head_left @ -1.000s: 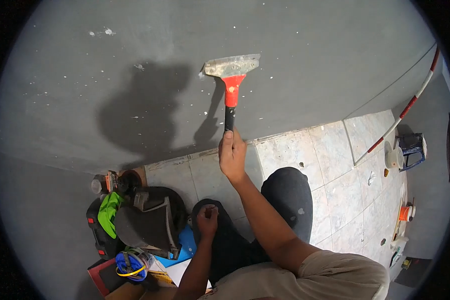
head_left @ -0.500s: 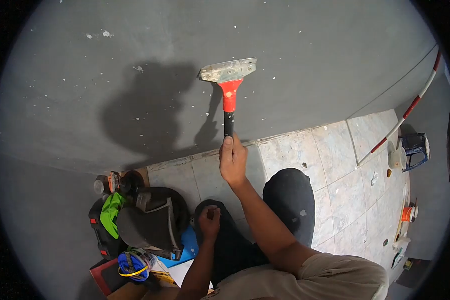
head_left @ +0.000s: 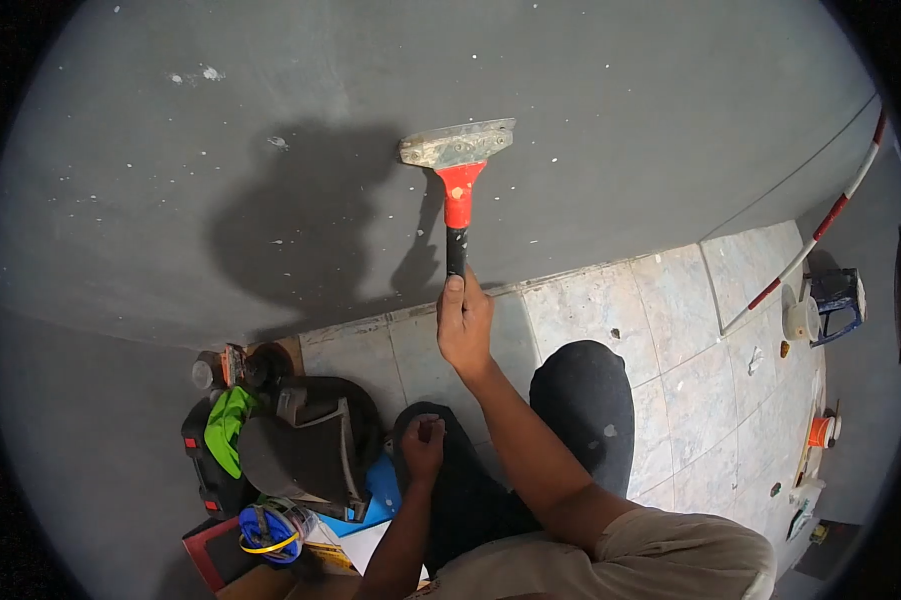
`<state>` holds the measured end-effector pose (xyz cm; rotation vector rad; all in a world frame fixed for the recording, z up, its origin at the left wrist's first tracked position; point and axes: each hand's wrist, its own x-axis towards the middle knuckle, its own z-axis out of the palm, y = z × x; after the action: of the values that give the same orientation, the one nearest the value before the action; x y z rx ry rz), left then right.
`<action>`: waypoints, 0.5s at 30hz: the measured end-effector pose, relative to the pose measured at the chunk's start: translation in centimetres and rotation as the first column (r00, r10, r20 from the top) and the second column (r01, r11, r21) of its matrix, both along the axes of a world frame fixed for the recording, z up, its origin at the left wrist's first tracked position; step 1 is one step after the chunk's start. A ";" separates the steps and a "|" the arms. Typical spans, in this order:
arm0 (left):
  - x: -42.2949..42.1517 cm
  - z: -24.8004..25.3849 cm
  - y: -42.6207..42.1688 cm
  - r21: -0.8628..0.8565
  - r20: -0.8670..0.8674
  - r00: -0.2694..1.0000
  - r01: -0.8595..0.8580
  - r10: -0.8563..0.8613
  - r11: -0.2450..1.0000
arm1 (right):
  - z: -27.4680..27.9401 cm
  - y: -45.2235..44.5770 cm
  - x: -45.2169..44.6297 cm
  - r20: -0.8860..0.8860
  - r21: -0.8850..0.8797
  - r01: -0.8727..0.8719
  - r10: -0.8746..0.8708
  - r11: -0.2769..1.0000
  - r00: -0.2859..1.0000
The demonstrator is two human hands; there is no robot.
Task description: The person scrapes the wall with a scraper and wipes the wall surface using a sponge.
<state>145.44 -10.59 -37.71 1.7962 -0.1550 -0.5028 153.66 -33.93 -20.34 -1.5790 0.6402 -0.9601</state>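
Standing out before the grey wall (head_left: 621, 130), a wide scraper (head_left: 458, 182) is being held by the right hand (head_left: 467, 325) with its blade (head_left: 458, 146) uppermost. The black handle (head_left: 457, 248) is being gripped at its lower part, probably for longer reach. The handle is being angled off the wall, as its separate shadow (head_left: 423, 248) suggests, perhaps so that only the blade's edge is being presented to the surface; whether the edge is being pressed there cannot be told. The right fingers are being wrapped together round the handle, with the thumb being laid along it, while the forearm (head_left: 521, 425) is being stretched out between the left knee (head_left: 458, 447) and the right knee (head_left: 583, 390). The left hand (head_left: 424, 449) is being rested on or just over the left knee, seemingly because only one hand is being needed; its fingers are being curled inward, though whether anything is being pinched cannot be told. A green cloth (head_left: 227, 432) and a dark bulky object (head_left: 299, 450) are being stored to the left, apparently out of the right arm's path.
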 end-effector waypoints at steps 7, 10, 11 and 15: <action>-0.2 1.1 -0.4 -0.030 -0.058 0.998 0.007 -0.008 1.000 | 0.8 -0.3 0.0 0.024 -0.016 0.010 -0.010 1.000 1.000; -0.3 0.1 0.0 -0.047 -0.025 0.999 0.035 -0.036 0.998 | 1.1 -0.2 -0.2 0.019 -0.070 0.028 -0.027 0.997 0.999; -0.3 0.1 0.1 -0.046 -0.029 0.999 0.035 -0.037 0.998 | 2.0 -0.5 0.0 0.013 -0.074 0.017 -0.016 0.997 1.000; 0.0 0.1 -0.1 -0.014 -0.026 1.000 0.012 -0.013 1.000 | 5.6 -1.1 -0.1 0.107 -0.117 0.031 -0.019 0.993 0.994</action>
<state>145.43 -10.70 -37.58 1.7755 -0.1517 -0.5322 153.53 -35.04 -14.70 -1.6154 0.5385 -1.1099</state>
